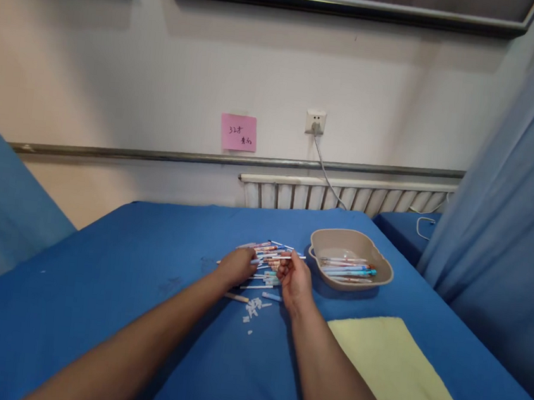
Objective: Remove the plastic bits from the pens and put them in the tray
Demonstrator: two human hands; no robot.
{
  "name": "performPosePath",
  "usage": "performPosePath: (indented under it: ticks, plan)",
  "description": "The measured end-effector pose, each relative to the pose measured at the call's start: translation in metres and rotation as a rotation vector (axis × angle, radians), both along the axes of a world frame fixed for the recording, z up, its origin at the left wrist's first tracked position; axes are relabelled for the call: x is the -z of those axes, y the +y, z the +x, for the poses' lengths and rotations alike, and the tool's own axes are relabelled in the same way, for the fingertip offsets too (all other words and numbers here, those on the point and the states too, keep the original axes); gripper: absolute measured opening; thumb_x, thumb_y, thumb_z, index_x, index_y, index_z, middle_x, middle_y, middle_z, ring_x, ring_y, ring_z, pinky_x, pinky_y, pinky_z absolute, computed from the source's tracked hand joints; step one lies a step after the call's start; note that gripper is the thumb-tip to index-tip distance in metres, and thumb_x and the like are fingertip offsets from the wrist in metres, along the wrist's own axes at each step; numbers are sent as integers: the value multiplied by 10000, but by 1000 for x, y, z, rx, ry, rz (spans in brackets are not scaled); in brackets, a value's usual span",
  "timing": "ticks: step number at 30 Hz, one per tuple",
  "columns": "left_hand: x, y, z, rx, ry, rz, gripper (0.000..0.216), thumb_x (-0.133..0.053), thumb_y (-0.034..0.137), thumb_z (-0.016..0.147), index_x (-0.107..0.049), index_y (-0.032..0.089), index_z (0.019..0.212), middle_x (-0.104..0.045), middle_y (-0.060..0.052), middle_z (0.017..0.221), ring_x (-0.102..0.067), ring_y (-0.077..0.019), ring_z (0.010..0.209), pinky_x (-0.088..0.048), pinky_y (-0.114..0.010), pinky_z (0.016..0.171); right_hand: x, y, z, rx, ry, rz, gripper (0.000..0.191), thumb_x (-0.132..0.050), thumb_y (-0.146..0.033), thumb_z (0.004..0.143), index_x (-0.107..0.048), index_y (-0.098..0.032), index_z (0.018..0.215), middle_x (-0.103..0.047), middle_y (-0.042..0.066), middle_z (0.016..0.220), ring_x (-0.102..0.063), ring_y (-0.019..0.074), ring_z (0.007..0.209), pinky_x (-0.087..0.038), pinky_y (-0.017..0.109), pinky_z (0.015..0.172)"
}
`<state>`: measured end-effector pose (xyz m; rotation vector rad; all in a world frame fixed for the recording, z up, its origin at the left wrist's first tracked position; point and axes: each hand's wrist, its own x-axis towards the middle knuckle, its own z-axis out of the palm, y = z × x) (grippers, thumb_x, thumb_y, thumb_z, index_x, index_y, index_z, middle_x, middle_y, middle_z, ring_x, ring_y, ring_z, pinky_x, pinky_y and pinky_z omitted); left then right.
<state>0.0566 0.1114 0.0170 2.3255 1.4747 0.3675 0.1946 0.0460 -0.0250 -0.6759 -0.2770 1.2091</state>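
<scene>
A loose heap of pen parts [259, 277], slim white sticks and coloured barrels, lies on the blue cloth between my hands. My right hand [297, 286] is closed, pinching a thin white stick [293, 258] that looks like a pen refill, held level above the heap's right side. At the heap's left edge, my left hand [237, 265] has its fingers curled closed. A small bluish end shows at its fingertips, but what it belongs to is hidden. Small white pieces [254, 307] are scattered on the near side, beside a yellowish barrel [237, 297] and a light blue barrel [271, 296].
A beige basin [386, 275] holding several pens [348, 271] stands right of the heap. A folded yellow towel [396, 373] lies nearer on the right. Blue curtains [514, 251] flank the cloth-covered bed [96, 284]. Behind are a radiator [306, 194] and a plugged-in cable [325, 171].
</scene>
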Motion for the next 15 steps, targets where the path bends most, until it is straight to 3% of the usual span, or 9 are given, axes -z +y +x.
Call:
performPosePath:
  ticks: [3, 7, 11, 15]
  plan:
    - [-4, -14, -15, -14, -204, -44, 244, -500, 374, 805, -594, 151, 769, -601, -23, 681, -564, -154, 656, -417, -234, 574, -1, -2, -1, -23, -23, 7, 331, -647, -499, 711, -612, -171, 744, -563, -27, 565, -470, 77, 435, -377, 199, 429]
    - [0, -41, -35, -61, -459, -206, 408, -384, 526, 853, -545, 151, 848, -461, 49, 533, -372, -77, 402, -288, -186, 392, 0, -9, -12, -107, -101, 38, 374, -656, -530, 695, -622, -166, 773, -609, -4, 611, -493, 88, 454, -384, 207, 444]
    - [10, -61, -51, -87, -961, -616, 376, -629, 515, 736, -501, 165, 786, -373, 96, 495, -219, -27, 363, -142, -154, 355, 2, -19, -27, -185, -181, 45, 377, -732, -486, 635, -627, -156, 782, -627, -3, 624, -492, 88, 467, -355, 199, 442]
    - [20, -67, -62, -99, -1083, -765, 353, -716, 425, 696, -536, 154, 834, -422, 86, 518, -252, -16, 369, -120, -145, 356, 6, -26, -36, -191, -268, 46, 359, -761, -448, 619, -604, -157, 758, -635, -8, 620, -489, 82, 470, -351, 197, 463]
